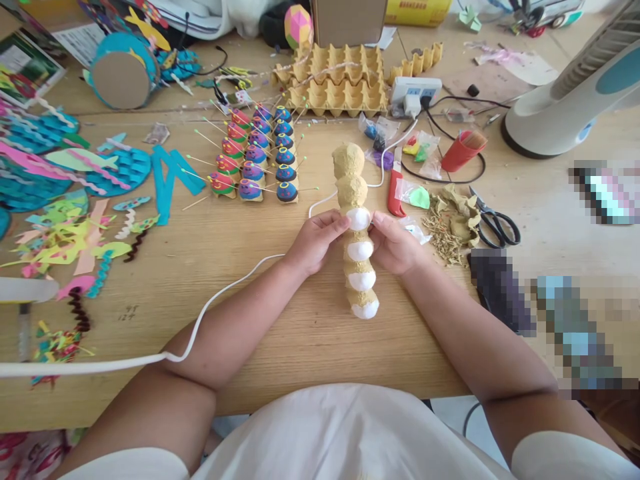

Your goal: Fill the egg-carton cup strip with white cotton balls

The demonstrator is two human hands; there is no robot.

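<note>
— Principal item?
— One egg-carton strip (351, 190), six domes long: the four nearer with white patches, the two farther plain.

— Location?
— Over the near middle of the wooden table (250, 347), lengthwise, pointing away from the body. Contact with the tabletop: impossible to tell.

— Grip?
— Left hand (314, 245): closed, thumb and fingers pinching the left edge beside the farthest white patch. Right hand (397, 245): likewise closed, pinching the opposite edge.

— Reason for two sides?
— Probably balance, against twisting or bending at the narrow joints; white faces left exposed to view, perhaps to spare them from smudging.

— Beyond, to the left?
— Three rows of painted cups (254, 155), bristling with pins; apparently set in rows for spacing between the pins. Behind: egg trays (340, 83), laid flat.

— To the right?
— Red cutter (395, 192), bagged green clay (419, 197), carton scraps (465, 210), and black-handled scissors (495, 221) just beside the scraps. Likely purpose of that placement: easy reach from the right hand.
</note>
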